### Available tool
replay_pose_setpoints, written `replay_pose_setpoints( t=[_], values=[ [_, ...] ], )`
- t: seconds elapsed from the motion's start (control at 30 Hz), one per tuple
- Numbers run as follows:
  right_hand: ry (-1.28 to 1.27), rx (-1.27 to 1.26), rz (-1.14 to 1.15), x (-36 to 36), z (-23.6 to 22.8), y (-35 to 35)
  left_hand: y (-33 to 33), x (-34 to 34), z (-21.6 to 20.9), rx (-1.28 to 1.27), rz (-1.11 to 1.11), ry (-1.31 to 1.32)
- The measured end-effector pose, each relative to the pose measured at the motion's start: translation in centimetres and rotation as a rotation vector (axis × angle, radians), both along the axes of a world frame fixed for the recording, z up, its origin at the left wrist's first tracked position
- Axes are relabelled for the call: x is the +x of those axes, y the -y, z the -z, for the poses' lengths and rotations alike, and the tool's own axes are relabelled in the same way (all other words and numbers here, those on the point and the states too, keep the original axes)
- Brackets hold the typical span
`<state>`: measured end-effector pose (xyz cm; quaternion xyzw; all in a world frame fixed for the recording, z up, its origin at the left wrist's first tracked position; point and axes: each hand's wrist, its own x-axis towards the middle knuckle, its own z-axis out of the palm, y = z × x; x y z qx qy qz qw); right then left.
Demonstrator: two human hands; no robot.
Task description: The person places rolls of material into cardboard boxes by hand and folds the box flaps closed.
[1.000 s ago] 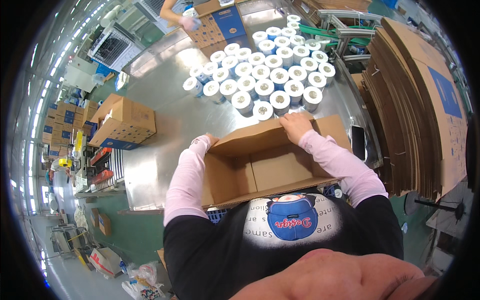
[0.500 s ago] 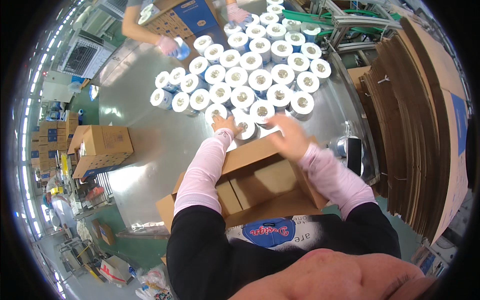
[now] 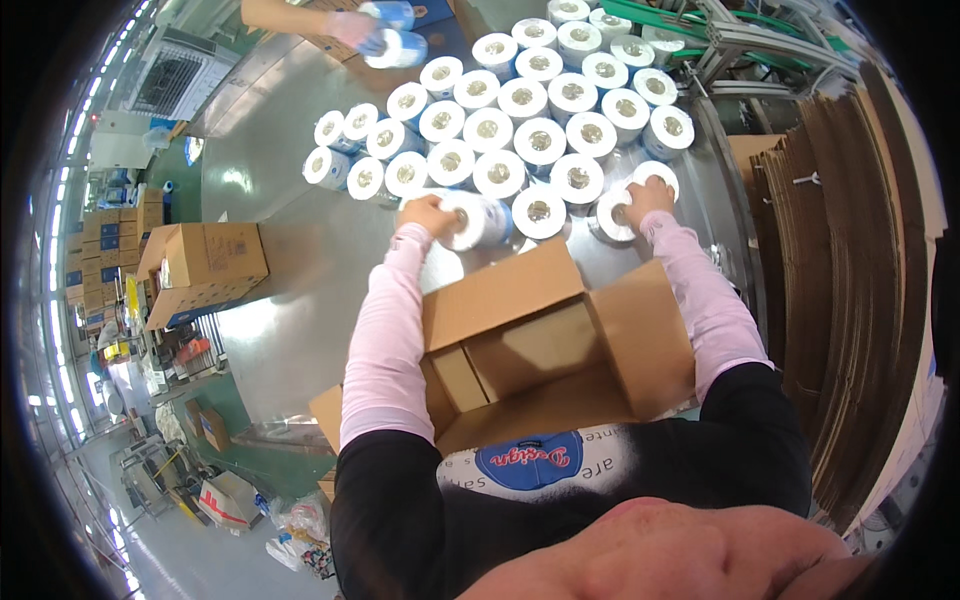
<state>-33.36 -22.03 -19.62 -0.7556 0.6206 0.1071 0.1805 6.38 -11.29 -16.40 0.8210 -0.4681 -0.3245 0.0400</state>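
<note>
White paper rolls [image 3: 498,174] wrapped in clear and blue film stand in a crowded cluster on the metal table. At the cluster's near left edge, my left hand [image 3: 428,216] is closed on a paper roll [image 3: 466,222], which leans over; another roll's wrapped side shows beside it. On the right, my right hand [image 3: 652,197] grips a paper roll [image 3: 612,217], with a second roll [image 3: 657,178] against its fingers. Some fingertips are hidden behind the rolls. Between my forearms an open cardboard box [image 3: 530,350] stands with flaps spread; its visible inside holds no rolls.
Across the table, a co-worker's gloved hand [image 3: 355,30] holds rolls near another carton [image 3: 435,40]. Flattened cardboard sheets [image 3: 830,270] stand stacked at right. A filled-looking carton [image 3: 215,265] sits left on the metal table [image 3: 300,300]. Green-railed metal framework [image 3: 740,40] stands far right.
My right hand has moved right to rolls at the cluster's edge. My left hand has closed on a roll and tilted it. The co-worker's hand has moved with rolls toward the far carton.
</note>
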Motion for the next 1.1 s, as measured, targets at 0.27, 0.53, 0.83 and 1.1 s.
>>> replay_pose_setpoints(
  t=[0.27, 0.53, 0.83, 1.1],
  values=[
    [1.732, 0.387, 0.439, -8.5, -2.5, -1.0, -11.2, -0.8, -15.9, -0.901, 0.328, -0.414],
    [1.196, 0.564, -0.797, -2.6, -19.6, -9.1, -21.2, -12.1, -23.1, -0.395, 0.566, -0.112],
    [0.197, 0.261, -0.651, 3.6, -5.6, -25.0, -22.0, -17.7, -3.0, -0.319, 1.000, 0.055],
    [0.991, -0.459, -0.348, 2.8, -15.5, -10.3, -18.4, -19.2, -4.0, -0.049, 0.944, -0.348]
  ],
)
